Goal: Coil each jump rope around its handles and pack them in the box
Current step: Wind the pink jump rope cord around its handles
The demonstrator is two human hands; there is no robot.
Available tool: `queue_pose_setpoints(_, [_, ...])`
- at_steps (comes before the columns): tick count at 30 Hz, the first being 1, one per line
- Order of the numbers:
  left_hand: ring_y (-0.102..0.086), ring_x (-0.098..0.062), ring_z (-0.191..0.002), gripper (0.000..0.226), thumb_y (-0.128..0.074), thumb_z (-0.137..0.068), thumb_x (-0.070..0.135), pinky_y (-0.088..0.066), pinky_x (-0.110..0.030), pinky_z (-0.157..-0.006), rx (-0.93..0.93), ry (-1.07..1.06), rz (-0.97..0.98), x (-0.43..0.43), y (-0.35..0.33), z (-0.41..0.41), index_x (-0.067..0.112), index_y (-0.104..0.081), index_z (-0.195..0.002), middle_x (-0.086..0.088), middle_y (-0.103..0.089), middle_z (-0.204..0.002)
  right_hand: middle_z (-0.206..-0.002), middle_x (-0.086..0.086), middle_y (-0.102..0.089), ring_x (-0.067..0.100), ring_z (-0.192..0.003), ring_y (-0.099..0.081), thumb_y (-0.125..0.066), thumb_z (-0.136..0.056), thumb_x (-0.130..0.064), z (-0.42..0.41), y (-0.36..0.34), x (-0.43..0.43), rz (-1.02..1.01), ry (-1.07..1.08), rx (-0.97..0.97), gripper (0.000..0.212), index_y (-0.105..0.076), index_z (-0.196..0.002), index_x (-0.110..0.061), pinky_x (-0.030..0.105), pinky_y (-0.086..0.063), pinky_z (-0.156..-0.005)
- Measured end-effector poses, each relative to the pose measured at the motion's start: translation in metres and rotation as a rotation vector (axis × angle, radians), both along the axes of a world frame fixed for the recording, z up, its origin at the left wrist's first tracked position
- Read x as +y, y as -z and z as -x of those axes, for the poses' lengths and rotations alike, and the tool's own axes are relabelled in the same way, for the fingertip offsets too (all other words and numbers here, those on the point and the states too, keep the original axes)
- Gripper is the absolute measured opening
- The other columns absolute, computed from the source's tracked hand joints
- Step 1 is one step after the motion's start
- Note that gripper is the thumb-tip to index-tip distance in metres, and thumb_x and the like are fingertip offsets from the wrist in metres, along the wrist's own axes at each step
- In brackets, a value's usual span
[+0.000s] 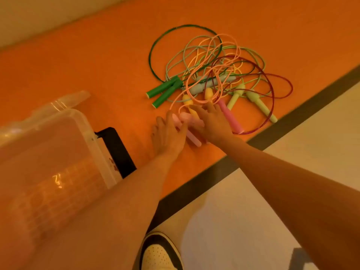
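Several jump ropes lie tangled on the orange table (97, 61). The dark green rope's handles (164, 91) lie at the left of the pile, pale green handles (259, 103) at the right, and a bright pink handle (230, 116) beside my right hand. My left hand (168, 133) and my right hand (211, 121) both lie over the light pink handles (191, 135) at the near edge of the pile, fingers spread across them. A yellow handle (188, 100) pokes out just beyond my fingers. Whether either hand grips a handle is unclear. The clear plastic box (48, 152) stands at the left.
The box's lid (68, 100) stands open behind it, and a black latch (116, 151) sticks out on its right side. The table's dark front edge (292, 117) runs diagonally. Below it are pale floor and my shoe (159, 252).
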State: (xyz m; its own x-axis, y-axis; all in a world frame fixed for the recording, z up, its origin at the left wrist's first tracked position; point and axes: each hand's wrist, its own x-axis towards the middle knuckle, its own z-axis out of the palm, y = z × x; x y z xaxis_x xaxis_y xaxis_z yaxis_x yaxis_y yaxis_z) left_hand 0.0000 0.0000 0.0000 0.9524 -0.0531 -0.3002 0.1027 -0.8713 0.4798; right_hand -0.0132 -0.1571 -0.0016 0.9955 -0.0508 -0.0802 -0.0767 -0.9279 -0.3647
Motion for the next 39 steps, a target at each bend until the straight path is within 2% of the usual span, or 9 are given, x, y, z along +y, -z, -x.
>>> queue_pose_setpoints(6, [-0.043, -0.030, -0.124, 0.058, -0.041, -0.101, 0.052, -0.043, -0.046, -0.101, 0.007, 0.025, 0.109, 0.000, 0.026, -0.003, 0.041, -0.021, -0.154, -0.011, -0.039, -0.136, -0.126, 0.014, -0.047, 0.033, -0.119, -0.043, -0.070, -0.085, -0.046, -0.007, 0.021, 0.001, -0.058, -0.038, -0.037, 0.060, -0.052, -0.141, -0.031, 0.044, -0.045, -0.091])
queue_pose_setpoints(12, [-0.044, -0.031, -0.123, 0.059, -0.049, -0.098, 0.054, -0.042, -0.045, -0.101, -0.047, 0.011, 0.056, -0.006, 0.036, -0.004, 0.038, -0.031, -0.152, -0.012, -0.039, -0.136, -0.127, 0.011, -0.046, 0.028, -0.119, -0.043, -0.067, -0.091, -0.038, -0.011, 0.038, -0.003, -0.067, 0.014, -0.029, 0.052, -0.053, -0.140, -0.032, 0.034, -0.041, -0.089])
queue_pose_setpoints(16, [-0.044, -0.030, -0.121, 0.056, -0.055, -0.096, 0.052, -0.046, -0.045, -0.098, -0.066, 0.002, 0.018, -0.005, 0.040, -0.004, 0.036, -0.039, -0.147, -0.011, -0.039, -0.136, -0.129, 0.014, -0.048, 0.034, -0.121, -0.045, -0.065, -0.092, -0.032, -0.010, 0.044, -0.002, -0.110, 0.039, -0.056, 0.048, -0.055, -0.139, -0.027, 0.039, -0.042, -0.090])
queue_pose_setpoints(20, [-0.049, -0.025, -0.108, 0.043, -0.065, -0.093, 0.034, -0.044, -0.030, -0.075, -0.054, -0.039, 0.134, -0.012, 0.030, -0.004, 0.030, -0.051, -0.134, -0.009, -0.041, -0.128, -0.123, 0.014, -0.051, 0.035, -0.116, -0.048, -0.065, -0.091, -0.036, -0.009, 0.043, 0.000, -0.196, 0.087, -0.073, 0.045, -0.058, -0.134, -0.023, 0.034, -0.037, -0.084])
queue_pose_setpoints(22, [-0.050, -0.024, -0.103, 0.038, -0.065, -0.093, 0.020, -0.039, -0.027, -0.071, -0.032, -0.066, 0.184, -0.014, 0.023, -0.005, 0.026, -0.055, -0.129, -0.010, -0.041, -0.127, -0.125, 0.015, -0.051, 0.033, -0.114, -0.048, -0.064, -0.092, -0.035, -0.006, 0.040, 0.001, -0.240, 0.123, -0.067, 0.045, -0.056, -0.136, -0.025, 0.030, -0.032, -0.083])
queue_pose_setpoints(28, [-0.049, -0.018, -0.096, 0.033, -0.059, -0.096, 0.008, -0.041, -0.024, -0.077, -0.061, -0.075, 0.330, -0.002, -0.003, -0.002, 0.027, -0.058, -0.124, -0.003, -0.038, -0.117, -0.118, 0.010, -0.056, 0.024, -0.106, -0.051, -0.065, -0.090, -0.028, 0.014, 0.010, 0.018, -0.428, 0.206, -0.119, 0.039, -0.058, -0.129, -0.021, 0.028, -0.031, -0.075])
queue_pose_setpoints(34, [-0.055, -0.016, -0.101, 0.045, -0.062, -0.096, 0.009, -0.047, -0.020, -0.083, -0.192, 0.088, 0.494, 0.019, -0.071, 0.017, 0.032, -0.055, -0.134, 0.004, -0.037, -0.116, -0.113, 0.000, -0.065, 0.016, -0.100, -0.059, -0.069, -0.089, -0.032, 0.035, -0.049, 0.043, -0.712, 0.293, -0.212, 0.038, -0.059, -0.124, -0.021, 0.044, -0.050, -0.077])
queue_pose_setpoints(37, [-0.058, -0.019, -0.106, 0.048, -0.060, -0.097, 0.008, -0.054, -0.038, -0.092, -0.223, 0.100, 0.568, 0.026, -0.107, 0.023, 0.034, -0.052, -0.137, 0.003, -0.041, -0.119, -0.108, -0.002, -0.069, 0.012, -0.095, -0.062, -0.068, -0.089, -0.039, 0.046, -0.089, 0.055, -0.833, 0.325, -0.246, 0.038, -0.061, -0.122, -0.021, 0.038, -0.050, -0.071])
queue_pose_setpoints(39, [-0.058, -0.020, -0.110, 0.048, -0.061, -0.097, 0.008, -0.055, -0.035, -0.092, -0.264, 0.038, 0.615, 0.028, -0.139, 0.032, 0.032, -0.053, -0.137, -0.001, -0.046, -0.124, -0.105, -0.006, -0.070, 0.006, -0.090, -0.063, -0.067, -0.092, -0.037, 0.053, -0.122, 0.064, -0.896, 0.357, -0.235, 0.034, -0.061, -0.123, -0.024, 0.030, -0.048, -0.070])
